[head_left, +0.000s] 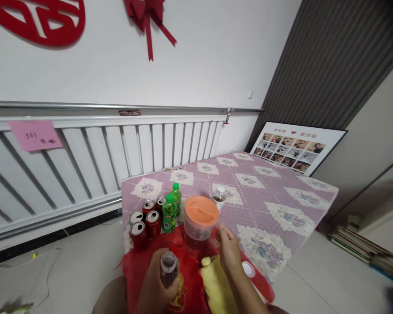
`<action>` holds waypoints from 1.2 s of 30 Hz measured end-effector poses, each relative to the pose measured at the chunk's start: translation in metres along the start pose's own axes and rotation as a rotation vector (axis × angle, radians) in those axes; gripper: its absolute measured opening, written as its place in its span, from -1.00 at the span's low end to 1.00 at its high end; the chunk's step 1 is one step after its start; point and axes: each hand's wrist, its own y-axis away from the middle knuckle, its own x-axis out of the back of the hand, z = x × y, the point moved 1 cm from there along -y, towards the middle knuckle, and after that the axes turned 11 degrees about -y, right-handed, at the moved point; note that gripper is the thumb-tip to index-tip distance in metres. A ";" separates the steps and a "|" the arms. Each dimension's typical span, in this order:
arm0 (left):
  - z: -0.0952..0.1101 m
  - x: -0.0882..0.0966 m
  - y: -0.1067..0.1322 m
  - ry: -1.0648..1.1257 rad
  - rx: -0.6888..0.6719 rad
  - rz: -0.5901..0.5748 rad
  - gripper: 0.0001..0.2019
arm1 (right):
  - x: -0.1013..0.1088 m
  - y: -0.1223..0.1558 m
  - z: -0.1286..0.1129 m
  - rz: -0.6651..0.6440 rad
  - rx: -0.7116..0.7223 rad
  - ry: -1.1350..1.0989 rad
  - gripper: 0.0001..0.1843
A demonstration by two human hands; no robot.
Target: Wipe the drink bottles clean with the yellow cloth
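My left hand (153, 281) is wrapped round a clear plastic bottle (169, 267), which has no cap and looks dark inside. Raised on the other side, my right hand (228, 247) has its fingers pinched together; whatever they hold, if anything, is too small to make out. Just beyond those fingers stands a clear tub (198, 233) with an orange lid (201, 210). A yellow bottle-like thing (216, 283) lies beneath my right forearm. Below both hands spreads a red bag-like cloth (190, 261) with gold print.
Several opened drink cans (153, 222) stand left of two green bottles (169, 213). Behind the tub is a white-capped bottle (220, 195). A patterned cloth covers the table (216, 174). Along the wall runs a white radiator (144, 148); a photo board (298, 146) leans at the far right.
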 end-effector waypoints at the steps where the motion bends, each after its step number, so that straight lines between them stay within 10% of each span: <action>1: -0.002 0.000 0.000 0.007 0.003 -0.006 -0.48 | 0.002 0.000 0.001 -0.013 -0.010 0.011 -0.55; 16: -0.008 -0.001 0.005 0.050 0.079 -0.028 -0.46 | 0.153 0.013 0.039 0.018 -0.053 0.672 -0.54; 24: -0.009 0.001 0.001 -0.004 0.047 -0.009 -0.47 | 0.149 0.018 0.048 -0.120 -0.137 0.966 -0.29; 36: 0.005 0.000 0.000 0.053 0.056 -0.040 -0.47 | 0.156 0.006 0.053 -0.137 -0.056 0.994 -0.48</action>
